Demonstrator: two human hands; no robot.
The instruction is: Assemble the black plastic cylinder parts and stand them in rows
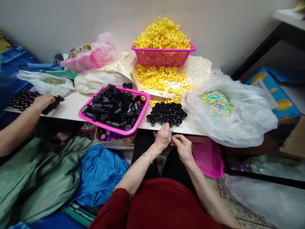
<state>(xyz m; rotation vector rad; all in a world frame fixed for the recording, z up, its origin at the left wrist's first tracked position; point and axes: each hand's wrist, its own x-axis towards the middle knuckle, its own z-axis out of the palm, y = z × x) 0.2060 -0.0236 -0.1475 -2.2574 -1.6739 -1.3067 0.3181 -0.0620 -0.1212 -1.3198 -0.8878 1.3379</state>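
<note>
My left hand point(163, 136) and my right hand point(183, 147) meet just below the table's front edge, fingers pinched together around something small I cannot make out. Right above them stands a cluster of black caps point(166, 114), open side up, on the white table point(69, 108). To the left a pink tray point(140, 118) is heaped with black tubes point(111, 106). A clear bag of pastel candy beads point(216, 99) lies open at the right.
A pink basket point(163, 57) piled with yellow rings sits at the back, more yellow rings point(164, 81) loose before it. Another person's hand point(43, 101) rests on black parts at the left. Green and blue bags lie on the floor, a second pink basket point(209, 157) under the table.
</note>
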